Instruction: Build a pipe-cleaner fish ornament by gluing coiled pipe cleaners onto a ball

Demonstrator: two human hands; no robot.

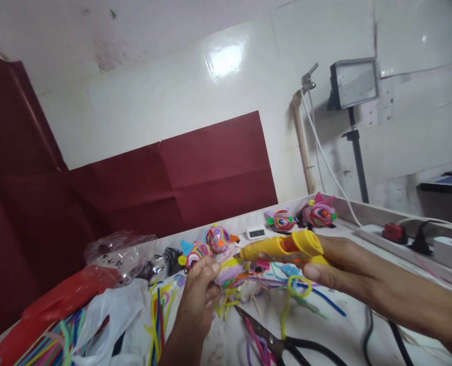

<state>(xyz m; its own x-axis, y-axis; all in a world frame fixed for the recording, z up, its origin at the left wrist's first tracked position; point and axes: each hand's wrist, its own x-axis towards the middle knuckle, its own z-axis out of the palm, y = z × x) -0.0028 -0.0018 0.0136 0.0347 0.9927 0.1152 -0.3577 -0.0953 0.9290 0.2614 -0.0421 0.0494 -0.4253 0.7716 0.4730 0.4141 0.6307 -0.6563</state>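
Note:
My right hand (336, 267) grips a yellow and orange glue gun (283, 247), its nozzle pointing left. My left hand (201, 292) pinches a small fuzzy pink and yellow pipe-cleaner piece (231, 272) right at the nozzle tip. Both hands hover just above the white table (325, 330). Loose pipe cleaners (294, 297) in many colours lie under them.
Several finished colourful fuzzy figures (319, 212) stand along the table's back edge by a small white digital clock (256, 233). Black scissors (287, 345) lie near the front. Plastic bags (115, 305) and bundled pipe cleaners sit at left. A power strip (393, 235) lies right.

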